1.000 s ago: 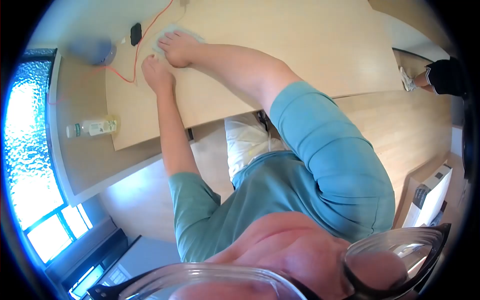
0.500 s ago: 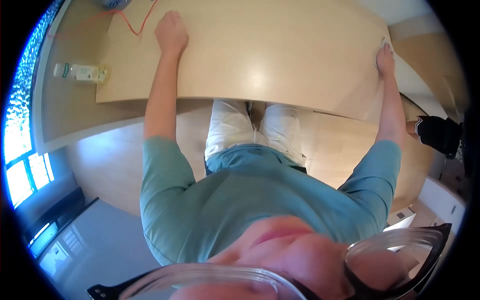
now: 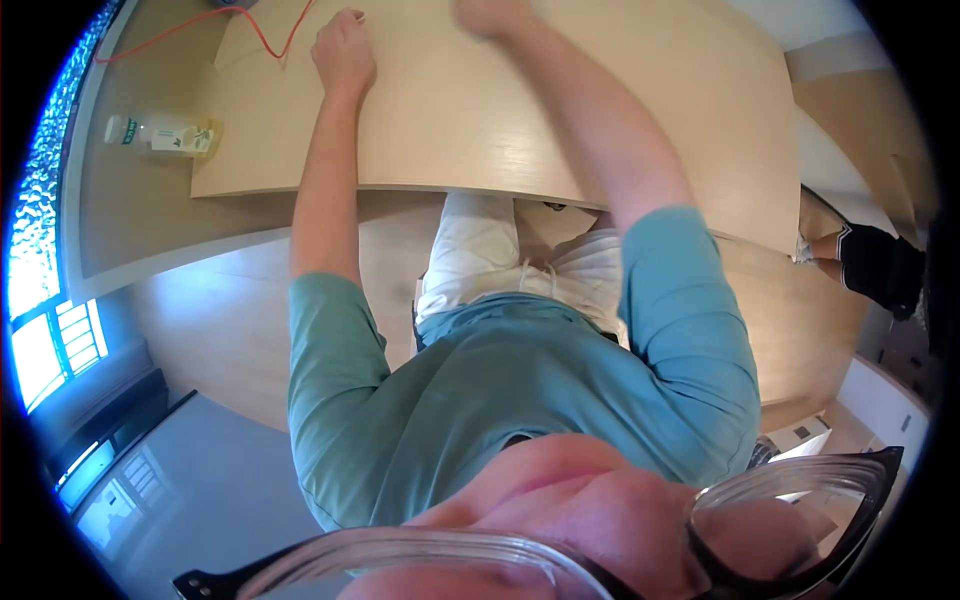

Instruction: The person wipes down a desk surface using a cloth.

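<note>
On the pale wooden table (image 3: 430,130), my left hand (image 3: 343,58) rests near the far edge of the view with its fingers curled in. What those fingers hold, if anything, is hidden. A thin red cord (image 3: 268,48) lies just left of this hand, apart from it. My right hand (image 3: 492,14) is over the middle of the table at the top of the view. It is blurred and partly cut off by the frame, so its fingers cannot be made out.
A clear bottle with a white label (image 3: 180,138) lies to the left, beyond the table's side edge. Part of a dark rounded object shows at the top left. At the right, another person's leg (image 3: 826,248) and black clothing (image 3: 878,270) are visible.
My right hand has swung left from the table's right edge, where it touched something small and pale, to the top middle. My left hand has stayed nearly in place.
</note>
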Motion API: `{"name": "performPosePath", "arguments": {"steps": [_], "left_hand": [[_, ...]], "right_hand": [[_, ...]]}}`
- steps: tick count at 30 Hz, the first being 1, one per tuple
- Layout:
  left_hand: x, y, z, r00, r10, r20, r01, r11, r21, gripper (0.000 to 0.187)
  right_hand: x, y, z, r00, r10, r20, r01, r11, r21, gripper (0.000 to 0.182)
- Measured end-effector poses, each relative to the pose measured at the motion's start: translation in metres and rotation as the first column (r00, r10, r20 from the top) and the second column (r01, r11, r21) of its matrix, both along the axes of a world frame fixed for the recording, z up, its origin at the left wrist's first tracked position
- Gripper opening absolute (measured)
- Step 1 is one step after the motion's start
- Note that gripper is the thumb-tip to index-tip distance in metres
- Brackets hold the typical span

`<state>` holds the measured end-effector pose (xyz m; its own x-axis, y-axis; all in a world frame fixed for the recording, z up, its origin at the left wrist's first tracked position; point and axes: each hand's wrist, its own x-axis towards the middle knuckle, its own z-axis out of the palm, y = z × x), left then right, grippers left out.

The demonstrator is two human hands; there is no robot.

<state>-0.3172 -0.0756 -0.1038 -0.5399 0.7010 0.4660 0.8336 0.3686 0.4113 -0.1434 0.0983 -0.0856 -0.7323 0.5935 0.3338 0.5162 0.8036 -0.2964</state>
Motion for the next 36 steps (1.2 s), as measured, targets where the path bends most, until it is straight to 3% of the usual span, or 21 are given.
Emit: {"name": "performPosePath", "arguments": {"steps": [2, 4, 6, 7, 9, 11, 12, 13, 14, 17, 20, 22, 24, 25, 26, 27, 28, 29, 30, 32, 36], "left_hand": [[-0.006, 0.0, -0.008, 1.0, 0.015, 0.018, -0.016, 0.995, 0.096, 0.043], [-0.01, 0.002, -0.009, 0.999, 0.026, 0.048, -0.034, 0.982, 0.184, 0.046], [-0.015, 0.002, -0.006, 0.966, -0.006, 0.26, -0.074, 0.953, 0.294, 0.046], [-0.019, 0.002, -0.009, 0.965, -0.018, 0.262, -0.062, 0.954, 0.294, 0.046], [-0.033, 0.003, -0.015, 0.919, -0.124, 0.374, 0.025, 0.966, 0.257, 0.044], [-0.043, 0.009, -0.01, 0.927, -0.122, 0.354, 0.051, 0.978, 0.203, 0.045], [-0.044, 0.006, -0.009, 0.965, -0.14, 0.223, 0.119, 0.987, 0.105, 0.045], [-0.04, 0.001, -0.006, 0.981, -0.173, 0.089, 0.175, 0.985, -0.01, 0.044], [-0.04, 0.002, 0.003, 0.98, -0.15, 0.128, 0.169, 0.974, -0.151, 0.048], [-0.042, 0.003, 0.008, 0.964, -0.254, 0.074, 0.264, 0.938, -0.225, 0.054], [-0.045, 0.006, 0.014, 0.957, -0.24, 0.163, 0.28, 0.915, -0.291, 0.061], [-0.034, 0.004, 0.027, 0.963, -0.221, 0.156, 0.261, 0.909, -0.325, 0.061], [-0.031, -0.001, 0.028, 0.967, -0.204, 0.151, 0.246, 0.9, -0.359, 0.061], [-0.032, -0.002, 0.025, 0.969, -0.217, 0.116, 0.244, 0.906, -0.347, 0.061], [-0.032, -0.005, 0.023, 0.97, -0.227, 0.083, 0.241, 0.911, -0.335, 0.06], [-0.026, -0.009, 0.025, 0.967, -0.238, 0.088, 0.253, 0.91, -0.328, 0.06], [-0.023, -0.013, 0.025, 0.967, -0.253, 0.005, 0.242, 0.918, -0.313, 0.059], [-0.02, -0.015, 0.025, 0.961, -0.263, -0.08, 0.229, 0.927, -0.297, 0.058], [-0.016, -0.017, 0.027, 0.96, -0.269, -0.076, 0.236, 0.927, -0.29, 0.058], [-0.015, -0.015, 0.027, 0.957, -0.257, -0.135, 0.214, 0.94, -0.266, 0.054], [-0.018, -0.011, 0.014, 0.96, -0.215, -0.182, 0.168, 0.956, -0.239, 0.051]], "right_hand": [[-0.045, -0.047, -0.022, 0.99, 0.098, -0.099, -0.088, 0.991, 0.106, 0.048], [-0.062, -0.085, -0.026, 0.983, 0.148, 0.111, -0.156, 0.985, 0.067, 0.058], [-0.062, -0.117, -0.034, 0.981, 0.193, 0.012, -0.193, 0.98, 0.038, 0.057], [-0.055, -0.128, -0.035, 0.976, 0.217, 0.033, -0.218, 0.975, 0.042, 0.057], [-0.032, -0.151, -0.024, 0.973, 0.223, 0.057, -0.226, 0.973, 0.05, 0.057], [-0.009, -0.171, -0.002, 0.907, 0.361, 0.217, -0.357, 0.932, -0.061, 0.057], [-0.004, -0.174, -0.001, 0.911, 0.349, 0.218, -0.344, 0.937, -0.062, 0.057], [0.0, -0.182, -0.003, 0.912, 0.372, 0.17, -0.366, 0.928, -0.069, 0.056], [0.004, -0.182, -0.003, 0.913, 0.391, 0.119, -0.386, 0.921, -0.06, 0.056], [0.013, -0.179, -0.014, 0.887, 0.461, 0.003, -0.46, 0.886, -0.064, 0.055], [0.021, -0.16, -0.023, 0.925, 0.376, -0.06, -0.376, 0.927, 0.008, 0.05], [0.047, -0.111, -0.002, 0.967, 0.249, 0.053, -0.249, 0.968, 0.002, 0.044], [0.081, -0.047, -0.014, 0.996, 0.078, -0.047, -0.073, 0.992, 0.099, 0.04], [0.107, -0.009, -0.019, 0.997, -0.017, -0.077, 0.022, 0.997, 0.068, 0.041], [0.14, 0.024, -0.019, 0.992, -0.127, -0.026, 0.129, 0.984, 0.122, 0.041], [0.18, 0.048, -0.004, 0.965, -0.228, 0.133, 0.23, 0.973, -0.004, 0.042], [0.225, 0.055, 0.02, 0.951, -0.28, 0.129, 0.289, 0.956, -0.059, 0.047], [0.258, 0.083, 0.007, 0.917, -0.377, 0.13, 0.375, 0.926, 0.043, 0.046], [0.293, 0.093, 0.018, 0.875, -0.456, 0.164, 0.465, 0.885, -0.02, 0.045], [0.368, 0.14, -0.023, 0.847, -0.51, 0.152, 0.492, 0.859, 0.138, 0.052], [0.45, 0.161, -0.028, 0.754, -0.628, 0.192, 0.627, 0.776, 0.076, 0.059]]}}
